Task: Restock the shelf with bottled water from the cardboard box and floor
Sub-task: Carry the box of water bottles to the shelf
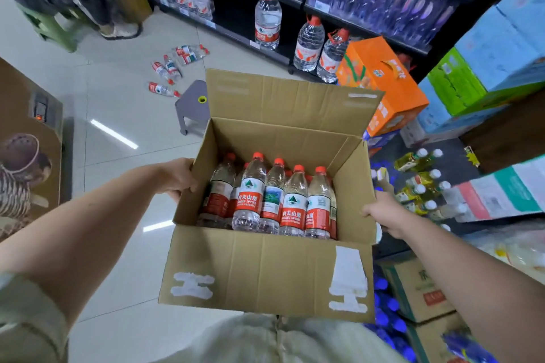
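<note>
Together the left hand [177, 178] and right hand [383, 214] grip opposite sides of the open cardboard box [265, 271], held between them. Red-capped water bottles [283, 197] stand upright inside; more loose bottles [174, 68] lie on the floor [118, 103] beyond the left hand.

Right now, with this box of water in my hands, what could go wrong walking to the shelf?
The cardboard box blocks your view of the floor, where a grey stool and loose bottles are ahead: you might trip. Your left hand and right hand grip only its side walls, so the bottles inside could tip it.
</note>
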A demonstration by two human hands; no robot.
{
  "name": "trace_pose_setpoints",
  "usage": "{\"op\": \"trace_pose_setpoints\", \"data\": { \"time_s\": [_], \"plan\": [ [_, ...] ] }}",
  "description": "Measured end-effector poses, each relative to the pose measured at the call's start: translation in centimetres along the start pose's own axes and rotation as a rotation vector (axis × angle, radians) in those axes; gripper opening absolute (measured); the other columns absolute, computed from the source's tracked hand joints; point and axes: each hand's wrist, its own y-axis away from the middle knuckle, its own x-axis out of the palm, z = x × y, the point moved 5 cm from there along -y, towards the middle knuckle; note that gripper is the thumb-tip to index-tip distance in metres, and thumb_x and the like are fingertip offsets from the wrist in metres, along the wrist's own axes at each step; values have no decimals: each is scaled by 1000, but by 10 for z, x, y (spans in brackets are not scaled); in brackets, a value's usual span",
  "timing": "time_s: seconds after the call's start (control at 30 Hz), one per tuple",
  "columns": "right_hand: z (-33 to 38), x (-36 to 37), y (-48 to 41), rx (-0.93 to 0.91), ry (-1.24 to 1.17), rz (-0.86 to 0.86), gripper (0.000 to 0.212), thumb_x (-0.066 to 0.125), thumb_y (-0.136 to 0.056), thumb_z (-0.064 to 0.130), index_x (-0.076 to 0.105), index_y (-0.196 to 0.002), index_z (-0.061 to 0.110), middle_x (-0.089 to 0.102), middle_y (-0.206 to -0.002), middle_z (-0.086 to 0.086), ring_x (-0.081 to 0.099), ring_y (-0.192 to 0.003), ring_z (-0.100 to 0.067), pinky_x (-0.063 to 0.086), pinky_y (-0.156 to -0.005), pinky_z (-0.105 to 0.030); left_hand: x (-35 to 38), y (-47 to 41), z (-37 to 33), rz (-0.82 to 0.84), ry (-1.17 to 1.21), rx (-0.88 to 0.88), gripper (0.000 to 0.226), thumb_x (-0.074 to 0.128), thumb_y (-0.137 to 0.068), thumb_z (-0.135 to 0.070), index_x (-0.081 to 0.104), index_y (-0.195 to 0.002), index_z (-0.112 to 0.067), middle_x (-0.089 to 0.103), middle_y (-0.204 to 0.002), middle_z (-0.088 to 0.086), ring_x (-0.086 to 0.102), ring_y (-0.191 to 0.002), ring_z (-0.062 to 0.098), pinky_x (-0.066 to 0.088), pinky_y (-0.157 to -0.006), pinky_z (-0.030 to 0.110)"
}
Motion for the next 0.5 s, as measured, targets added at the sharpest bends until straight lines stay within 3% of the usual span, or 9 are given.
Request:
{"op": "trace_pose_setpoints", "data": {
  "time_s": [0.13,0.27,0.5],
  "plan": [
    [63,-5,-47,-31,27,16,19,51,-84,-11,56,-91,6,54,-74,-7,44,-59,-16,30,-45,-22,-47,-37,-24,-15,25,-5,54,45,-82,14,50,-130,-10,64,-109,18,69,-89,38,59,-72,53],
    [125,-18,-100,-58,68,10,24,52,-83,-10,58,-104,0,53,-73,-8,42,-57,-19,29,-31,-14,-97,-75,-48,-59,52,-44,58,47,-82,14,46,-136,-10,63,-114,19,69,-89,39,59,-73,54],
    [230,-34,-168,-67,110,9,18,52,-86,-7,55,-100,4,51,-73,-10,39,-57,-20,26,-48,-26,-187,-130,-104,-79,42,-49,62,48,-84,13,43,-140,-13,62,-115,16,69,-88,34,61,-71,47]
  ]
}}
